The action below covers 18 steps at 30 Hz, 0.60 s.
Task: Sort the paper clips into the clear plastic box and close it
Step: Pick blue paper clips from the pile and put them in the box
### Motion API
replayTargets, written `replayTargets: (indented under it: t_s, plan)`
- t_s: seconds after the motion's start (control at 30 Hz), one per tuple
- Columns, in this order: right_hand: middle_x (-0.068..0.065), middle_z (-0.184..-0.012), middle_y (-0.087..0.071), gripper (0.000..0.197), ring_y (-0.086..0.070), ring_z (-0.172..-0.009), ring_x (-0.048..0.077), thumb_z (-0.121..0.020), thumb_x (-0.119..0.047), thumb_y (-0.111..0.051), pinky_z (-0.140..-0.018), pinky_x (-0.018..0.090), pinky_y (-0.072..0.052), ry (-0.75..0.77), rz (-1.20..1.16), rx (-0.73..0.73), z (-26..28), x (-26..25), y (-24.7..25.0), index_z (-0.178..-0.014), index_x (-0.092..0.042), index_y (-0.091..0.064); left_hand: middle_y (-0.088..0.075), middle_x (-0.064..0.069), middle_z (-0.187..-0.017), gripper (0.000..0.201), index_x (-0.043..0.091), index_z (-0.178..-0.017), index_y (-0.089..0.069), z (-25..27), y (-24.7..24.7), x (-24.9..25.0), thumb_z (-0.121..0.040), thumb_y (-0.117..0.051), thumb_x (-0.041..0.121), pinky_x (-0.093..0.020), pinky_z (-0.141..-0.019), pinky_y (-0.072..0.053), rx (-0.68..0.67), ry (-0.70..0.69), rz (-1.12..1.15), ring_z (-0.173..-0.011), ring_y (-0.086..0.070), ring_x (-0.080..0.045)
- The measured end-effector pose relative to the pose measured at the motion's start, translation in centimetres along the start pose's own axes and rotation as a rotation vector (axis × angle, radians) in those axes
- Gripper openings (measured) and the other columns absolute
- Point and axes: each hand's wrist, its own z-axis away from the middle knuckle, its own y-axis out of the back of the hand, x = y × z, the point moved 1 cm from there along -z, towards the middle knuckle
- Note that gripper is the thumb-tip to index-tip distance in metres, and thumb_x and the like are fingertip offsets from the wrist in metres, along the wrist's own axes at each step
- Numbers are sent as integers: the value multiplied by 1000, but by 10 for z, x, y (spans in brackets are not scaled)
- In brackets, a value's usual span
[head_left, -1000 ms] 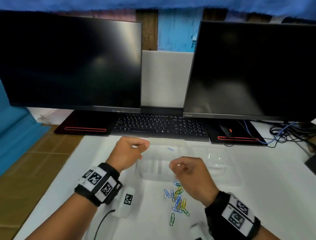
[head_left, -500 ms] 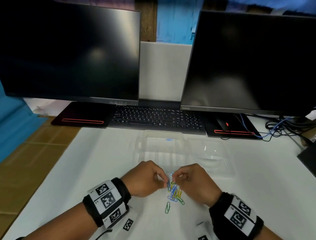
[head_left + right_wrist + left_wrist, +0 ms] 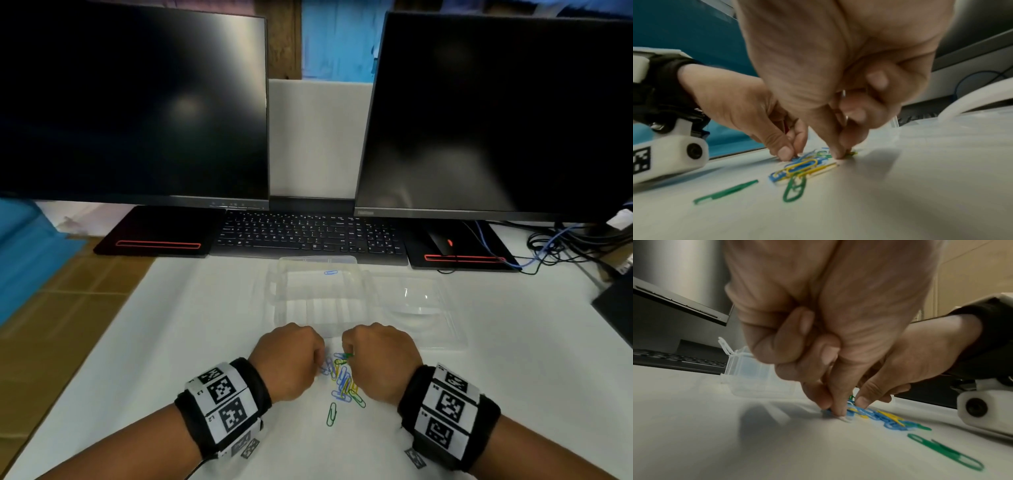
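A pile of blue, yellow and green paper clips point(image 3: 342, 382) lies on the white table in front of the clear plastic box point(image 3: 318, 308). The box stands open, its lid point(image 3: 419, 308) folded out to the right, and one blue clip point(image 3: 330, 272) lies in a far compartment. My left hand point(image 3: 320, 365) is at the pile's left edge, thumb and forefinger pinching a blue clip point(image 3: 849, 413). My right hand point(image 3: 346, 353) pinches a green clip point(image 3: 348, 355) at the pile's far end. A single green clip point(image 3: 331, 414) lies apart, nearer to me.
A black keyboard point(image 3: 308, 236) lies just behind the box, under two dark monitors point(image 3: 137, 102). A mouse point(image 3: 442, 244) and tangled cables point(image 3: 565, 246) sit at the back right. A dark object point(image 3: 616, 308) juts in at the right edge.
Both hands came down from over the box to the clip pile and closed their fingertips on clips. The blue clip stays in the box.
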Motion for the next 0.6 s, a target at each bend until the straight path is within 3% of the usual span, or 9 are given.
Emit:
replayTargets:
  t_s: [0.13,0.23,0.3,0.4,0.5,0.6]
  plan:
    - [-2,-89,-67,14,-62,-84,23,-83,-20,-51,-65,26,-39,-45,-169,-28,-1,7,2,-88,-22,-64,-70,2,-98,20,22,-93,-68,1,-1,-2,-86,-52,13,-23,-65,-38,-19,-7,-40,-89,-63,-19]
    - [-9,-60,-57,16,-53,-58,7,-84,-23,-57,-58,23,-41,-87,-504,24,2,18,5,-70,-27,-62,-69,6,-91,25,24,-91,-66,3,8,-7,-85,-45,12,-24,-64,-39,10,24,53,-85,-63,-17]
    - [-8,-54,-56,20,-47,-48,3,-84,-19,-65,-54,17,-39,-95,-758,56,9,19,8,-64,-24,-64,-65,10,-82,21,25,-86,-64,4,14,-10,-88,-47,15,-24,-65,-44,34,23,213,-77,-60,-9]
    - [-10,-54,-59,18,-51,-52,3,-84,-11,-68,-53,14,-41,-89,-1020,14,20,13,12,-67,-16,-66,-64,10,-76,17,20,-81,-64,7,19,-10,-91,-52,12,-13,-60,-42,79,27,562,-64,-56,2]
    - [7,-67,-67,10,-63,-62,11,-85,-5,-66,-52,22,-48,-104,-1197,15,22,8,18,-75,-5,-67,-68,-2,-71,18,14,-78,-64,12,22,-3,-89,-55,2,-21,-59,-45,93,56,927,-62,-61,-5]
    - [19,-83,-72,8,-67,-67,19,-86,3,-60,-54,28,-49,-112,-1314,40,20,5,24,-81,1,-65,-68,-5,-69,13,11,-92,-67,16,28,0,-87,-61,0,-21,-58,-48,113,69,1107,-62,-63,-9]
